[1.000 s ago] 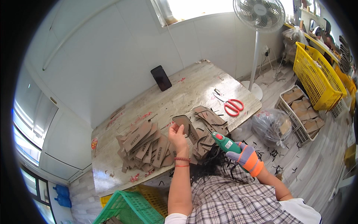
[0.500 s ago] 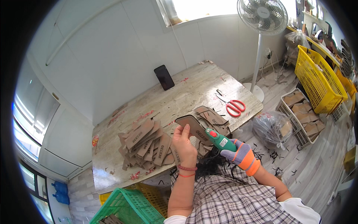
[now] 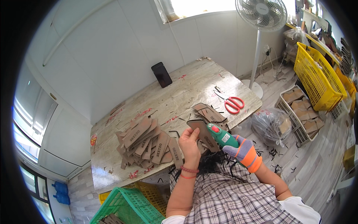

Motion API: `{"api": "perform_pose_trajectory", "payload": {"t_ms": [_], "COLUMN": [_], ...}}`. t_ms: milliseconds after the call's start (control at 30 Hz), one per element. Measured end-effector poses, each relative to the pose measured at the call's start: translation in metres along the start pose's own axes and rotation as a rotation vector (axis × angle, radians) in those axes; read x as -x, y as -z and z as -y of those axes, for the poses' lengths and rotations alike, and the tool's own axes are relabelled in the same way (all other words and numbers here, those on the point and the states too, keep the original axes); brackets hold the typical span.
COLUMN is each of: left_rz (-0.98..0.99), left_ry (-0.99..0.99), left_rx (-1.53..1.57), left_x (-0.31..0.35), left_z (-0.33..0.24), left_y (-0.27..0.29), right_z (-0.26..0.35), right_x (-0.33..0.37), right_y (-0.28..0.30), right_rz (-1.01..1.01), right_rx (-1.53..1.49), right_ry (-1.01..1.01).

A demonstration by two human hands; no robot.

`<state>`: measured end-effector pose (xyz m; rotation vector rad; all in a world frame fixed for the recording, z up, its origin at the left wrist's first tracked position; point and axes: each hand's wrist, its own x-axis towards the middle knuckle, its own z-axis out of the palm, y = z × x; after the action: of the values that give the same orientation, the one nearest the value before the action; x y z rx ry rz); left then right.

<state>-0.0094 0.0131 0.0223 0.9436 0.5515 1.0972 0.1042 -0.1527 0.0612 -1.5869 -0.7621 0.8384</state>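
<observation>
My bare left hand (image 3: 190,143) pinches a flat brown printed piece (image 3: 207,136) with a rounded, dark-edged end, shaped somewhat like an insole. In my right hand (image 3: 244,151), gloved in grey and orange, is a green handheld electric cutter (image 3: 226,139) with a red button. Its head is against or very close to the piece's right edge; the exact contact is hidden. Left of my hands lies a heap of similar brown pieces (image 3: 140,140). A smaller stack of brown pieces (image 3: 210,112) sits just beyond the cutter. Black trimmings (image 3: 209,164) gather on my lap.
Red-handled scissors (image 3: 234,105) and a black phone (image 3: 161,74) are on the table (image 3: 130,112). A green crate (image 3: 123,205) stands below its front edge. To the right are a stuffed plastic bag (image 3: 271,127), a white crate (image 3: 296,128), a yellow basket (image 3: 319,82) and a standing fan (image 3: 257,48).
The held piece has turned to a steeper angle and moved slightly right with my left hand. The cutter has shifted a little down along its edge. A thin black strip shows left of my hand.
</observation>
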Motion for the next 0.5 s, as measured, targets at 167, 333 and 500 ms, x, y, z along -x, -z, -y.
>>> {"api": "perform_pose_trajectory", "payload": {"t_ms": [167,333,500], "left_rz": [0.051,0.06,0.093], "left_ry": [0.007,0.002,-0.06], "left_rx": [-0.076,-0.178,-0.297], "left_x": [0.002,0.0,-0.003], "left_z": [-0.009,-0.025,-0.027], "left_y": [0.002,0.001,0.006], "right_z": [0.005,-0.003,-0.006], "right_x": [0.002,0.002,0.002], "right_y": [0.003,0.007,0.008], "right_rz": [0.035,0.067,0.071], "right_rx": [-0.023,0.025,0.068], "right_ry": [-0.035,-0.022,0.027]}}
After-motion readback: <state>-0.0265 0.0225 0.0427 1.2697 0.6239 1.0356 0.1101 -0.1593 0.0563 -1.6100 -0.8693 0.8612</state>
